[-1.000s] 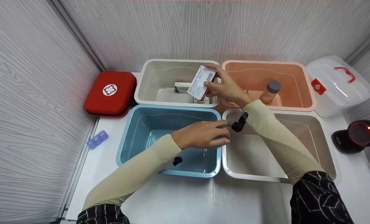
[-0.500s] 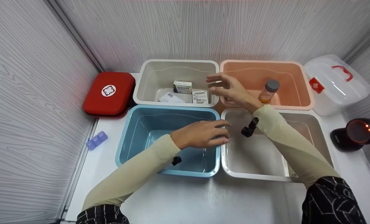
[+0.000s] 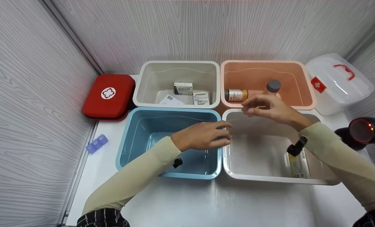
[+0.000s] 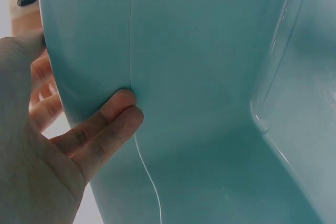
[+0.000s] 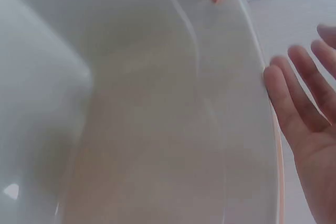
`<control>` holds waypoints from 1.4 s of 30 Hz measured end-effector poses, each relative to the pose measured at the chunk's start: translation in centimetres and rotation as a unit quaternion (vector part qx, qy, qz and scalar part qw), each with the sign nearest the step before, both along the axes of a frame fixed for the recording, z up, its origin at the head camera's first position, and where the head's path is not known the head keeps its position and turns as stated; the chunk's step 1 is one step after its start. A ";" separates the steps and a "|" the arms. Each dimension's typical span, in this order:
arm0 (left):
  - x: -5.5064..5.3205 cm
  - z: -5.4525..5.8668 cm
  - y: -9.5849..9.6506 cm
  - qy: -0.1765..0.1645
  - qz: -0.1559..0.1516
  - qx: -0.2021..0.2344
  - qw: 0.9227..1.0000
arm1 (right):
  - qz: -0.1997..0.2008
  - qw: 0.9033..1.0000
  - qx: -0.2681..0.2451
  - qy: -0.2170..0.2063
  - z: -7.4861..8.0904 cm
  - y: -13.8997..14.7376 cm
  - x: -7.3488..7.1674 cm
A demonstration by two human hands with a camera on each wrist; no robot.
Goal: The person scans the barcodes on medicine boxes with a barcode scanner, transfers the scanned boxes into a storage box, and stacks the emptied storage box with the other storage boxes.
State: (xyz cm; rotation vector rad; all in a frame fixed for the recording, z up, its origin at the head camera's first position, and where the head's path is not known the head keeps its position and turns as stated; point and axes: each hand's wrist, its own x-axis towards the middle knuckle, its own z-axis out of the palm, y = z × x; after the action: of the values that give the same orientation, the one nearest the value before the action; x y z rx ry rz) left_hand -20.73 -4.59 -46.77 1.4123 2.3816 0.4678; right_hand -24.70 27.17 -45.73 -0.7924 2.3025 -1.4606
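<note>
My left hand (image 3: pixel 203 137) lies over the right rim of the blue bin (image 3: pixel 140 135), fingers loosely spread. In the left wrist view, two fingertips (image 4: pixel 128 106) touch the bin's inner wall while other fingers are beyond the rim. My right hand (image 3: pixel 277 108), empty and loosely bent, hovers over the far rim of the front pale bin (image 3: pixel 253 154). Behind it, the peach bin (image 3: pixel 305 75) holds a lying orange-labelled bottle (image 3: pixel 236 94) and a grey-capped bottle (image 3: pixel 273 85), partly hidden by my hand. A white medicine box (image 3: pixel 172 100) lies in the back grey bin (image 3: pixel 146 78).
Two more medicine boxes (image 3: pixel 183 88) are in the back grey bin. A yellow-and-white box (image 3: pixel 298 164) sits in the front pale bin. Around the bins are a red first-aid case (image 3: pixel 108 97), a purple pill organizer (image 3: pixel 96 144), a clear lidded box (image 3: pixel 338 82) and a black scanner (image 3: pixel 362 130).
My right hand released the white medicine box into the back grey bin, then moved right and nearer, over the front pale bin. My left hand stayed in place.
</note>
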 end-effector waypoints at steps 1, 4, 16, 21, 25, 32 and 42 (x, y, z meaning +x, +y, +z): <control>0.0 0.0 0.0 0.000 0.001 0.001 1.000 | 0.011 1.000 0.010 -0.007 0.0 0.7 0.4; 0.0 0.0 -0.1 0.005 0.002 0.001 1.000 | 0.036 0.997 0.061 -0.012 -0.3 2.5 1.5; 0.1 -0.1 -0.3 0.009 0.004 -0.003 1.000 | 0.082 0.914 0.392 -0.064 -1.7 6.7 2.8; 0.1 0.0 -0.2 0.002 0.001 -0.001 1.000 | 0.047 0.895 0.435 -0.090 -2.5 7.6 3.0; 0.0 0.0 -0.2 0.000 0.001 -0.001 1.000 | 0.030 0.883 0.459 -0.093 -3.1 7.8 3.5; 0.0 0.1 -0.1 0.008 -0.001 0.000 1.000 | -0.001 0.884 0.453 -0.116 -3.6 7.7 4.3; 0.0 0.2 -0.1 0.009 -0.004 -0.003 1.000 | 0.070 0.844 0.516 -0.125 -3.5 7.0 4.3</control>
State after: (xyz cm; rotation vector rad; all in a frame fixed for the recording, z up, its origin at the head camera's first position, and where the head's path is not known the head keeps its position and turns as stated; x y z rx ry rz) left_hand -20.76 -4.65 -46.61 1.4286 2.3892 0.4463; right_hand -20.41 34.16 -49.21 -0.3743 2.2743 -0.0987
